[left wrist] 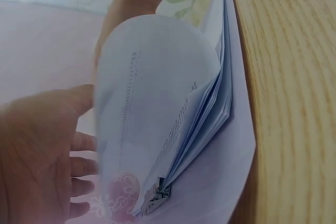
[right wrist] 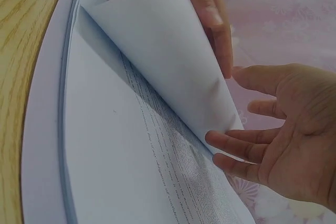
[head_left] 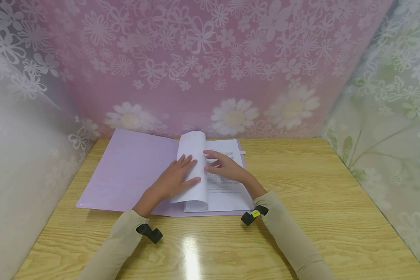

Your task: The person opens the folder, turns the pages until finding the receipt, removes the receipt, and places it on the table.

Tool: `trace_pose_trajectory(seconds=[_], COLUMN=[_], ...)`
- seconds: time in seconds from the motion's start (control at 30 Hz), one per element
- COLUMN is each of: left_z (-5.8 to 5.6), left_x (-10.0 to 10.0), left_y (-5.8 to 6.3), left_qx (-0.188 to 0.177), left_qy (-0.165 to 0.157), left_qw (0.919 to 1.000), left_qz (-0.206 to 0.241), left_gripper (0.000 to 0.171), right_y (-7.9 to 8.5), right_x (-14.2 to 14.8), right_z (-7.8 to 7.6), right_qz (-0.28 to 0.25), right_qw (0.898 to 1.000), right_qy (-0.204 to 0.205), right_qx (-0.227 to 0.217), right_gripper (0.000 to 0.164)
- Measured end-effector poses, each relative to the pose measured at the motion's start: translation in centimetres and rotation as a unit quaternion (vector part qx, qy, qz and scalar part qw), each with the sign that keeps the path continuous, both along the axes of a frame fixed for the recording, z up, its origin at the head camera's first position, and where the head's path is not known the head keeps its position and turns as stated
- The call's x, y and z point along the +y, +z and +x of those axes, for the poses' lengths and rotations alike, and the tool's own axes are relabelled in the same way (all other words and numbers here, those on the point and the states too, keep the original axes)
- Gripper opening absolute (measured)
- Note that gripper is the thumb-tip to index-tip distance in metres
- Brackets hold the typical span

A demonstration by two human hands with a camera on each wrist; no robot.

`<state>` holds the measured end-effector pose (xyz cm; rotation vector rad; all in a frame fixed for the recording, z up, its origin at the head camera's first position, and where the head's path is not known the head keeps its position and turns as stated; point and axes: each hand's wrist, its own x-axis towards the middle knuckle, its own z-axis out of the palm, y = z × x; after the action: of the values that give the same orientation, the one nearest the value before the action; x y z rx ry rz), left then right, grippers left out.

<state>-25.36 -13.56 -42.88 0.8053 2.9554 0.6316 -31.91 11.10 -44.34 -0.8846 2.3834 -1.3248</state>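
A lilac folder (head_left: 133, 171) lies spread on the table, with a stack of printed paper (head_left: 227, 188) on its right side. One white sheet (head_left: 194, 142) is curled over toward the left in a loose roll. My left hand (head_left: 173, 179) rests on the curled sheet from the left, fingers and thumb extended. From the other side, my right hand (head_left: 227, 167) touches the roll with its fingertips, the fingers loosely bent and spread. A metal clip (left wrist: 157, 196) shows by the inner edge of the stack in the left wrist view.
The wood-grain table (head_left: 301, 217) runs under the folder and both arms. A pink flowered backdrop (head_left: 196, 93) rises behind the table's far edge, with pale flowered side panels left and right. A small white tab (head_left: 243, 152) sticks out at the folder's right edge.
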Motion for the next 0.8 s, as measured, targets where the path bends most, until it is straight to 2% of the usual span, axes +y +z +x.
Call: trace_pose_trajectory(seconds=[0.17,0.4,0.57,0.8], left_z=[0.0,0.3,0.4,0.2], left_x=[-0.2,-0.4,-0.4,-0.4], left_y=[0.1,0.3,0.5,0.5], left_qx=[-0.013,-0.026,-0.037,-0.045], left_qy=[0.002,-0.006,0.000,0.010], left_qw=[0.9998,0.9993,0.9989,0.9985], left_qz=[-0.017,-0.026,-0.027,-0.030], left_gripper=[0.072,0.060,0.056,0.073], right_y=[0.0,0.0,0.1,0.4], right_x=[0.0,0.3,1.2,3.2], right_z=[0.0,-0.3,-0.9,-1.8], right_qz=[-0.003,0.000,0.007,0.024], right_qw=[1.000,1.000,1.000,0.997], right_qy=[0.007,0.008,-0.017,-0.073], right_qx=[-0.001,0.006,0.011,0.019], right_gripper=[0.062,0.060,0.058,0.056])
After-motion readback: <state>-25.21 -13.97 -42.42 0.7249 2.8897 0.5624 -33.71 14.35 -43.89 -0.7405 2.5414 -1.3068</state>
